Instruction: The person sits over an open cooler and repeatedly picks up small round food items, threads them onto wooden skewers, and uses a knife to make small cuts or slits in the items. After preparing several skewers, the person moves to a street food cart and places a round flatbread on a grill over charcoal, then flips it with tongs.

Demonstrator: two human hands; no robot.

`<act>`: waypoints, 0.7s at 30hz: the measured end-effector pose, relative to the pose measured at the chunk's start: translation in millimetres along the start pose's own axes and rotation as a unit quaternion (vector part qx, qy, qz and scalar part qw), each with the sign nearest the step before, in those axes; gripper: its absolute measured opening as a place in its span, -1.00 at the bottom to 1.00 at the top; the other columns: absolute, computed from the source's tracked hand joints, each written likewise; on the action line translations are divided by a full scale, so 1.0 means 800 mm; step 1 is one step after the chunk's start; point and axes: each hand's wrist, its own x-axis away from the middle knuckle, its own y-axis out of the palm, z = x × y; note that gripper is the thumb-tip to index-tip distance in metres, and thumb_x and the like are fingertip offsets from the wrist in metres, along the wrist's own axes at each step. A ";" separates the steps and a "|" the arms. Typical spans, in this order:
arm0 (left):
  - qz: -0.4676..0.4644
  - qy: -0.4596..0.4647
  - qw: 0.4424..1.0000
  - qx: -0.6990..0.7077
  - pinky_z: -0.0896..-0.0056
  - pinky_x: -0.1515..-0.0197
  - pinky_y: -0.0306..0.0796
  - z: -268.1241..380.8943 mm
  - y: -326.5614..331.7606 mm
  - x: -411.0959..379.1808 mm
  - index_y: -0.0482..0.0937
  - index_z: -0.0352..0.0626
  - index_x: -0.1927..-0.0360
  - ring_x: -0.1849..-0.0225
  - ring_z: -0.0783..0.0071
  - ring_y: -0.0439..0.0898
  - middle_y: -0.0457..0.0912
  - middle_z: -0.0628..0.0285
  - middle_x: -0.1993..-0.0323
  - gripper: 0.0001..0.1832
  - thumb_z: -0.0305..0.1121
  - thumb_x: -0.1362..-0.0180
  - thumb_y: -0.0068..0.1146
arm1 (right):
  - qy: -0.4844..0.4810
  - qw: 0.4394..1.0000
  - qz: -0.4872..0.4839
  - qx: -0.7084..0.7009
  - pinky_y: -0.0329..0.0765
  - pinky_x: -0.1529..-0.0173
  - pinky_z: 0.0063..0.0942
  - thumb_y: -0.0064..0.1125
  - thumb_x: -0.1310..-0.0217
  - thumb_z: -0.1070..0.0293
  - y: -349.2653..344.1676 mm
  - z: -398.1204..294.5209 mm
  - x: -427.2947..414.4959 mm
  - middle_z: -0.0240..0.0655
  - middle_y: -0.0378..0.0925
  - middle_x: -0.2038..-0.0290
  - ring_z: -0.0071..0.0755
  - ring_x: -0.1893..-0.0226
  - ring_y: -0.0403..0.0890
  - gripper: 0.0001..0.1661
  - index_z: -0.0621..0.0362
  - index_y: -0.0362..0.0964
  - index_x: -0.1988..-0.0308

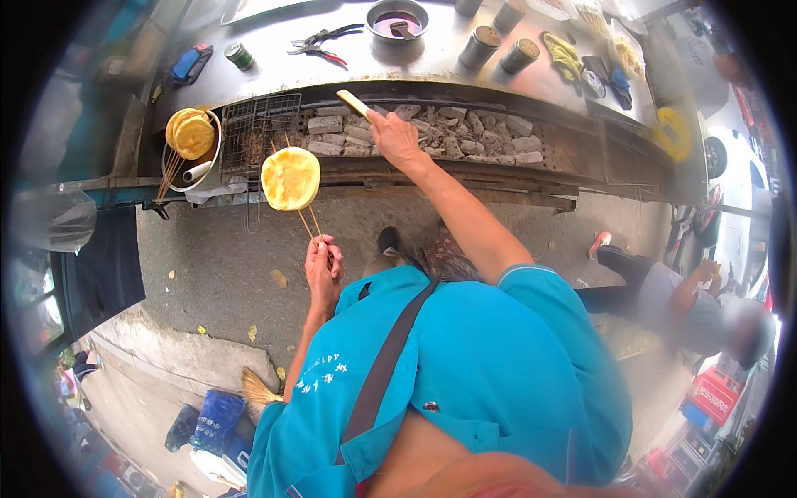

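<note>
My left hand (324, 258) grips two thin bamboo skewers (309, 224) from below. They pass behind or through a round golden flatbread (291, 178), and their tips show past its far edge. The bread hangs at the near edge of a charcoal grill (554, 140), by the wire grate. My right hand (396, 138) is closed around a pale, flat wooden stick or handle (353, 103) above the coals; its other end is hidden by the hand. Grey, ashy charcoal blocks (470, 148) fill the trough beneath.
More skewered flatbreads (193, 136) rest in an oval container (215, 146) at left, beside a wire grate (240, 134). Along the metal counter (429, 59) are scissor-like tongs (320, 46), a bowl of dark liquid (396, 18) and several shakers (479, 46). A person (672, 299) is at right.
</note>
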 end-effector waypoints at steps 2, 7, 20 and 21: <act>0.002 -0.002 1.000 -0.014 0.73 0.73 0.00 0.006 -0.011 0.005 0.38 -0.16 0.13 0.76 0.79 0.12 0.47 0.34 0.57 -0.75 -0.23 -0.41 -0.29 | 0.008 1.000 0.003 0.014 0.48 0.40 -0.17 0.02 -0.24 0.24 0.000 0.001 -0.009 -0.17 0.42 0.44 -0.08 0.50 0.53 -0.61 -0.15 0.36 -0.09; 0.035 0.011 0.995 -0.088 0.71 0.73 -0.03 0.018 -0.044 0.030 0.42 -0.21 0.13 0.76 0.81 0.11 0.46 0.35 0.60 -0.65 -0.16 -0.42 -0.31 | 0.090 0.993 0.026 0.070 0.46 0.39 -0.11 -0.03 -0.25 0.23 -0.068 0.092 0.057 -0.12 0.45 0.46 -0.03 0.50 0.52 -0.60 -0.23 0.36 -0.10; -0.204 -0.057 0.956 -0.204 0.69 0.72 -0.04 -0.025 0.082 -0.070 0.45 -0.22 0.18 0.76 0.81 0.12 0.47 0.37 0.62 -0.64 -0.16 -0.41 -0.31 | 0.539 0.690 0.315 -0.366 0.20 0.75 -0.59 -0.05 -0.29 0.07 -0.199 0.342 0.439 -0.31 0.50 0.58 -0.54 0.74 0.38 -0.65 0.14 0.42 0.30; -0.215 -0.064 0.951 -0.211 0.70 0.73 -0.06 -0.035 0.098 -0.077 0.44 -0.22 0.17 0.76 0.81 0.11 0.46 0.37 0.61 -0.64 -0.15 -0.41 -0.30 | 0.569 0.669 0.307 -0.368 0.15 0.75 -0.62 -0.02 -0.28 0.05 -0.181 0.337 0.454 -0.33 0.48 0.57 -0.57 0.74 0.35 -0.66 0.10 0.42 0.29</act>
